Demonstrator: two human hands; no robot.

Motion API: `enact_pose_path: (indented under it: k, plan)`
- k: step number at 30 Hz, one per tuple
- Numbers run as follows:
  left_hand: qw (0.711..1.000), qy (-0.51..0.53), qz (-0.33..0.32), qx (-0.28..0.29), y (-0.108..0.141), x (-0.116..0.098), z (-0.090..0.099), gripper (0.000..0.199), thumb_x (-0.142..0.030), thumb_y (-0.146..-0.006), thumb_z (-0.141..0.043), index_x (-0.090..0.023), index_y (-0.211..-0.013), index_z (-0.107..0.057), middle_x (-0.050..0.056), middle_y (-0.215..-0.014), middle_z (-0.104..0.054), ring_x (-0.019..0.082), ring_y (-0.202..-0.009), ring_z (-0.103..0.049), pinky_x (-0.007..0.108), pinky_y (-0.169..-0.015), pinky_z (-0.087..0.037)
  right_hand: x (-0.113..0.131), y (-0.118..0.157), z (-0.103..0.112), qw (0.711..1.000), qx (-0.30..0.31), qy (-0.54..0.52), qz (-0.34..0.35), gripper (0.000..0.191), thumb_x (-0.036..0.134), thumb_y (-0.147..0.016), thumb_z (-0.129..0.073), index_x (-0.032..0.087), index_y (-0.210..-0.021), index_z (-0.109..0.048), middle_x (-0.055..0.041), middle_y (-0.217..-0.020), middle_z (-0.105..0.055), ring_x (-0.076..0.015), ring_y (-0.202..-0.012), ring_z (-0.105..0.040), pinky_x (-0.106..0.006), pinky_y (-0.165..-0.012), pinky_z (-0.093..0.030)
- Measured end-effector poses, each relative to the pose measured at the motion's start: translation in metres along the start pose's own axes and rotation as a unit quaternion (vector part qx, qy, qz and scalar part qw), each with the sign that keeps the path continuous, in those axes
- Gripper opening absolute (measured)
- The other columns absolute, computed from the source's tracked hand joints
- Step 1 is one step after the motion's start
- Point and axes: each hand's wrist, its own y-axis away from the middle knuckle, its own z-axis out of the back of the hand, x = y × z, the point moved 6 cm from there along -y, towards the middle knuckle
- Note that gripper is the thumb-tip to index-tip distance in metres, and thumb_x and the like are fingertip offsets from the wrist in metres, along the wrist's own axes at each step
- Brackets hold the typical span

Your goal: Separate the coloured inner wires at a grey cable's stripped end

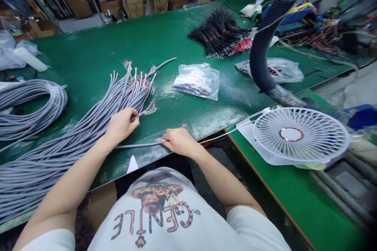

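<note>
A long bundle of grey cables (97, 113) lies across the left of the bench, with stripped ends fanned out towards the middle. My left hand (123, 124) rests at the near side of these ends, closed in a pinch on one cable whose frayed shield and red wire (150, 107) stick out past the fingers. To its right, my right hand (179, 142) grips a single grey cable (138, 146) that runs along the bench's front edge. Thin bare wires of that cable show just above the knuckles; the fingertips are partly hidden.
A coil of grey cable (44, 94) lies at far left. Ahead are a clear plastic bag (197, 81) and bundles of black wires (219, 33). A dark flexible hose (259, 47) hangs at right, above a white fan (303, 135). The green bench (141, 39) ends close to my body.
</note>
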Motion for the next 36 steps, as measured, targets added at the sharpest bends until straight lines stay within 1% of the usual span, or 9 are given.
enact_pose_path:
  k: [4,6,8,12,16,20,25,29,36]
  plan:
    - [0.938,0.318,0.098,0.096,0.011,-0.004,0.006,0.032,-0.04,-0.077,-0.062,-0.016,-0.097,-0.065,0.001,-0.063,-0.062,0.01,-0.044,-0.048,0.021,-0.045,-0.037,-0.011,0.004,0.014,0.958,-0.193,-0.21,-0.024,0.019,0.03,-0.089,-0.055,0.017,-0.081,-0.067,-0.0034,-0.076,-0.064,-0.0122,-0.068,-0.057,-0.024,-0.065,-0.04]
    - [0.913,0.366,0.118,0.133,0.015,-0.008,0.006,0.032,-0.044,-0.079,-0.061,-0.015,-0.091,-0.067,0.001,-0.06,-0.06,0.008,-0.041,-0.045,0.019,-0.041,-0.034,-0.013,0.006,0.026,0.902,-0.306,-0.305,-0.029,0.018,0.034,-0.086,-0.059,0.018,-0.081,-0.065,-0.0008,-0.072,-0.059,-0.0093,-0.059,-0.049,-0.023,-0.059,-0.039]
    - [0.899,0.388,0.127,0.157,0.018,-0.011,0.003,0.032,-0.045,-0.08,-0.06,-0.014,-0.083,-0.068,0.001,-0.059,-0.058,0.007,-0.042,-0.045,0.017,-0.04,-0.033,-0.007,0.006,0.037,0.868,-0.358,-0.344,-0.012,0.02,0.039,-0.083,-0.062,0.019,-0.087,-0.065,0.0005,-0.074,-0.054,-0.0076,-0.053,-0.04,-0.022,-0.053,-0.037]
    - [0.879,0.419,0.128,0.19,0.024,-0.012,-0.008,0.031,-0.045,-0.079,-0.063,-0.015,-0.077,-0.066,0.001,-0.059,-0.058,0.006,-0.044,-0.048,0.015,-0.041,-0.035,0.012,-0.006,0.056,0.89,-0.349,-0.291,0.033,0.031,0.036,-0.08,-0.067,0.02,-0.106,-0.062,-0.001,-0.082,-0.052,-0.0094,-0.059,-0.042,-0.023,-0.056,-0.04]
    - [0.868,0.438,0.128,0.197,0.027,-0.011,-0.013,0.032,-0.046,-0.08,-0.064,-0.014,-0.08,-0.065,0.0,-0.06,-0.059,0.005,-0.044,-0.049,0.014,-0.04,-0.034,0.021,-0.018,0.059,0.901,-0.343,-0.258,0.068,0.009,0.026,-0.083,-0.062,0.018,-0.087,-0.064,-0.0016,-0.081,-0.051,-0.0109,-0.068,-0.048,-0.023,-0.062,-0.041]
    - [0.851,0.478,0.143,0.162,0.027,-0.006,-0.012,0.033,-0.046,-0.079,-0.066,-0.013,-0.087,-0.064,-0.002,-0.06,-0.058,0.004,-0.043,-0.049,0.013,-0.041,-0.036,0.02,-0.013,0.054,0.845,-0.357,-0.386,0.098,0.014,0.025,-0.082,-0.062,0.017,-0.072,-0.06,0.0005,-0.073,-0.049,-0.0085,-0.062,-0.045,-0.022,-0.056,-0.038]
    - [0.843,0.499,0.145,0.141,0.027,-0.005,-0.013,0.036,-0.046,-0.076,-0.069,-0.012,-0.085,-0.064,-0.001,-0.061,-0.059,0.005,-0.044,-0.05,0.014,-0.042,-0.038,-0.004,-0.02,0.033,0.741,-0.319,-0.589,-0.045,0.023,0.036,-0.074,-0.069,0.018,-0.077,-0.055,0.0043,-0.067,-0.048,-0.0051,-0.051,-0.038,-0.021,-0.048,-0.032]
    - [0.847,0.491,0.136,0.153,0.029,-0.009,-0.015,0.036,-0.047,-0.073,-0.07,-0.013,-0.075,-0.061,-0.001,-0.06,-0.06,0.005,-0.044,-0.051,0.015,-0.043,-0.039,0.006,-0.043,0.018,0.725,-0.217,-0.652,-0.047,0.039,0.036,-0.06,-0.08,0.018,-0.086,-0.055,0.0055,-0.072,-0.052,-0.0034,-0.049,-0.038,-0.019,-0.046,-0.031]
    - [0.847,0.497,0.142,0.125,0.027,-0.007,-0.016,0.038,-0.049,-0.072,-0.07,-0.013,-0.076,-0.06,-0.002,-0.059,-0.059,0.005,-0.043,-0.05,0.015,-0.041,-0.038,0.028,-0.041,0.022,0.745,-0.275,-0.605,0.064,0.027,0.036,-0.067,-0.076,0.017,-0.063,-0.057,0.0004,-0.071,-0.053,-0.009,-0.063,-0.049,-0.021,-0.051,-0.038]
